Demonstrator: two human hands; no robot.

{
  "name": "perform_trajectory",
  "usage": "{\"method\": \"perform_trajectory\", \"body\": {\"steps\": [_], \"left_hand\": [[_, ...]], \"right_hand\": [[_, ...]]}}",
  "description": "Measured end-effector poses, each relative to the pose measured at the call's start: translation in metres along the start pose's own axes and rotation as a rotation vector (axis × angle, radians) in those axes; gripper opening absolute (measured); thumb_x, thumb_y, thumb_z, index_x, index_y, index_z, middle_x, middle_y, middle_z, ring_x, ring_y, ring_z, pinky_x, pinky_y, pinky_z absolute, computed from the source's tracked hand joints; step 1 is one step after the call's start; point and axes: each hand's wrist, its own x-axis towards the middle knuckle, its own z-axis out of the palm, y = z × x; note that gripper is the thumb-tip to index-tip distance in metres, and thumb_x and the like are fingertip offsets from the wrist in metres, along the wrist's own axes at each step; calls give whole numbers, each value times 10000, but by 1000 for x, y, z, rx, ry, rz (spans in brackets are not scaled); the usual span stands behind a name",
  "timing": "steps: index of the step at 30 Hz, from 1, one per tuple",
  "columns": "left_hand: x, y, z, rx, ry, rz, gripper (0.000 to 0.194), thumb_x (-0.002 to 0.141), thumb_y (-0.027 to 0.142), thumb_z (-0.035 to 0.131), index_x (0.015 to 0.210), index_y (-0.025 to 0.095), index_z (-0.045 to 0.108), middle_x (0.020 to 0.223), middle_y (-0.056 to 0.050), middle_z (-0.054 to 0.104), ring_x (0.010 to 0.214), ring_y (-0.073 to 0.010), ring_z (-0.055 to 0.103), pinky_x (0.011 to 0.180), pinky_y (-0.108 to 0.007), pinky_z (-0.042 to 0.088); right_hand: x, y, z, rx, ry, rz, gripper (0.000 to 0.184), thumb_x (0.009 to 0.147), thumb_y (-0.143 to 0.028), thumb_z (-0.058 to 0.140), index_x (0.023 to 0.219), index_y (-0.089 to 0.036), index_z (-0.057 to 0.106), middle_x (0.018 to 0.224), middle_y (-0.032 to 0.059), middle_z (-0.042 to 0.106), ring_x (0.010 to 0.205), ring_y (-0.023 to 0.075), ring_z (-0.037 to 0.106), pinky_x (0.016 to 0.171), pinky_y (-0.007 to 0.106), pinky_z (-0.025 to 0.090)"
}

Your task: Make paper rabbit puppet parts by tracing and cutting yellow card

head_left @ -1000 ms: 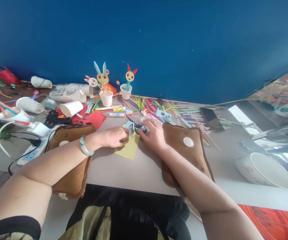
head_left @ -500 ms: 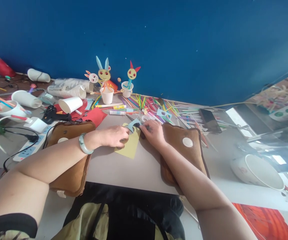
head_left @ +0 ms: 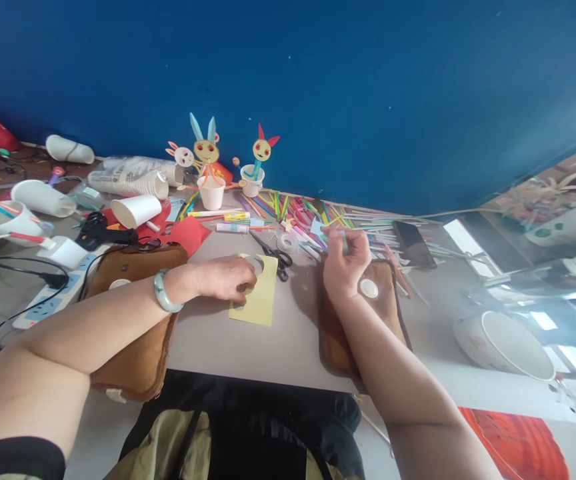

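Scissors from the hands: the scissors (head_left: pixel 275 253) lie in the gap between the two, forward and right of the left hand (head_left: pixel 225 277), leftward of the right hand (head_left: pixel 348 260).
Nearer hand: the left, by a little from where I stand; its fingertips are near the handles, touching neither loop.
Scissors' long axis: slantwise, blades pointing away and toward the left hand's side, loops turned back toward the person.
Paper: the yellow paper (head_left: pixel 263 293) is right at the left hand's fingertips, mostly to their right, its far right corner just beside the scissors.
Paper's long axis: running away from the person, far end leaning slightly right.
Left hand: fingers curled over the paper's left edge; I can't tell whether they pinch it or only rest there.
Right hand: lifted, fingers bent in toward the thumb; a pale bluish bit shows among them, but I can't tell if they're clamped on it.
Past the right hand: a blue card (head_left: pixel 317 227), partly hidden behind its fingers.
Under the right wrist: a brown cushion (head_left: pixel 335 333).
Between the hands, farther off: a tape roll (head_left: pixel 288 244), just past the handles.
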Motion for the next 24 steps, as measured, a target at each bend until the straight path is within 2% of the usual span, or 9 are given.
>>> {"method": "perform_trajectory", "body": {"steps": [4, 7, 10, 14, 19, 24], "left_hand": [[1, -1, 1, -47, -9, -15, 162, 773, 216, 724, 647, 202, 623, 686, -4, 567, 648, -159, 528, 617, -314, 374], [1, -1, 1, -41, 11, -5, 112, 782, 206, 708, 686, 199, 652, 799, -21, 592, 695, -158, 552, 661, -306, 412], [1, 1, 0, 4, 43, 28, 127, 779, 220, 711, 675, 191, 645, 955, -53, 605, 819, -184, 587, 735, -309, 449], [1, 2, -2, 13, 34, 59, 127, 750, 217, 729, 669, 195, 633, 1007, -67, 631, 928, -220, 607, 803, -312, 479], [0, 0, 1, -18, 13, 54, 145, 722, 220, 749, 668, 198, 615, 1002, -73, 663, 956, -237, 623, 823, -321, 497], [0, 0, 1, 0, 27, 38, 159, 722, 224, 748, 665, 198, 602, 977, -69, 665, 949, -233, 617, 805, -313, 486]], "right_hand": [[-2, 3, 2, 80, -43, 124, 300, 910, -448, 657, 775, -228, 505, 727, -2, 698, 721, 171, 676, 761, 335, 523], [-4, 1, 5, 190, -106, 229, 315, 914, -493, 645, 788, -225, 538, 702, -7, 705, 678, 153, 651, 722, 312, 519], [-2, -1, 7, 347, -130, 419, 354, 890, -557, 639, 793, -231, 541, 681, -14, 704, 626, 150, 644, 647, 297, 522], [2, 2, 8, 474, -125, 645, 391, 785, -592, 717, 828, -239, 553, 666, -33, 704, 543, 149, 636, 542, 282, 519], [4, 2, 9, 506, -130, 720, 407, 731, -579, 764, 872, -241, 585, 654, -49, 696, 443, 117, 562, 441, 248, 465], [2, -3, 8, 516, -174, 694, 413, 735, -576, 775, 794, -237, 546, 609, -59, 661, 388, 70, 465, 404, 210, 387]]}}
